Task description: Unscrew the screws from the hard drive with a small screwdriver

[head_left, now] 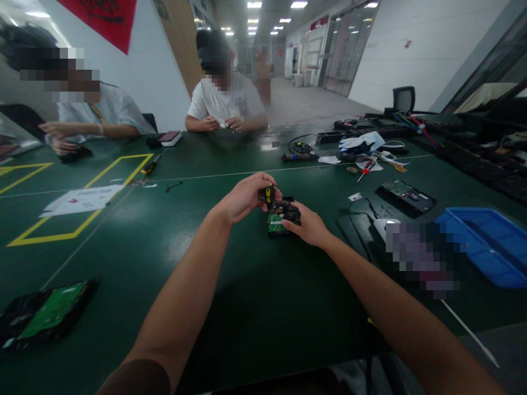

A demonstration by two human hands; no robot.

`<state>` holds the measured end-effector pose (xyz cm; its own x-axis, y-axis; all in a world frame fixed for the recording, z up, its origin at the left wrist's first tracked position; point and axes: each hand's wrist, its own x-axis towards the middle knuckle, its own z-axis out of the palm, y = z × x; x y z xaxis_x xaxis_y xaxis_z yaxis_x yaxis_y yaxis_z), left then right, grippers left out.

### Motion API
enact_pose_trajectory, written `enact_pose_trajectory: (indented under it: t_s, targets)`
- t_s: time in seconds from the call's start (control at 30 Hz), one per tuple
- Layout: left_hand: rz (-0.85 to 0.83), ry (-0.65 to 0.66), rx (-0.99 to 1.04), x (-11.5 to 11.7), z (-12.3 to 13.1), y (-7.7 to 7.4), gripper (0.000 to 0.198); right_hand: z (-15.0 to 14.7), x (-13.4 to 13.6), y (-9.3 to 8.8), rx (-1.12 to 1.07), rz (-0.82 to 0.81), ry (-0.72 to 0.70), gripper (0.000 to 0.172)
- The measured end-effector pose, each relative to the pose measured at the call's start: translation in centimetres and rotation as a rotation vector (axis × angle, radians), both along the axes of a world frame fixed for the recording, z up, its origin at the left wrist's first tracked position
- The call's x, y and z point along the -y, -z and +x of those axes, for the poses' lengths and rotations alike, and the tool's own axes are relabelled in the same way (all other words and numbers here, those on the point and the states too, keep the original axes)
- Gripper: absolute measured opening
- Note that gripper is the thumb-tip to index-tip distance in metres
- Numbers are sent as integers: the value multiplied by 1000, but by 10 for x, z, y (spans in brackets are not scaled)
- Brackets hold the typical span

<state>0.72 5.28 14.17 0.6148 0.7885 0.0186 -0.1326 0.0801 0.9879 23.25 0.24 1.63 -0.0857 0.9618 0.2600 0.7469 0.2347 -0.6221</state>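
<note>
My left hand (249, 198) is closed around the black-and-yellow handle of a screwdriver (269, 193), held upright over a hard drive (275, 224). The drive lies on the green table, its green circuit board facing up on the near side. Where the screwdriver's tip meets the drive is hard to make out. My right hand (308, 224) grips the drive from its right side, thumb on top and fingers along the far edge.
Another hard drive (405, 196) lies right, beside a blue tray (489, 241); a further drive (49, 312) sits front left. A yellow-handled screwdriver (150, 165), a red screwdriver (365, 171), white gloves (362, 142) and cables lie farther back. Two people sit across the table.
</note>
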Motion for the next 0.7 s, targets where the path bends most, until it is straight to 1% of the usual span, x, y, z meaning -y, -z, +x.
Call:
enact_pose_trajectory:
  t_s: [0.13,0.27,0.37,0.47,0.57,0.7]
  targets:
    - [46,-23,-17,1,-1,-1,15,0,0,1,7,-7,15,68]
    - [68,-43,-34,0,-1,1,21,0,-1,2,7,15,14,68]
    - [117,-52,-84,0,-1,2,23,0,-1,0,1,2,-5,66]
    - [147,-11,-140,2,-3,-1,24,0,-1,-1,10,-19,2,65]
    - [145,32,-147,3,-5,-3,28,0,-1,-1,17,-11,6,65]
    - [122,31,-117,3,-4,-2,26,1,-1,2,14,0,-1,66]
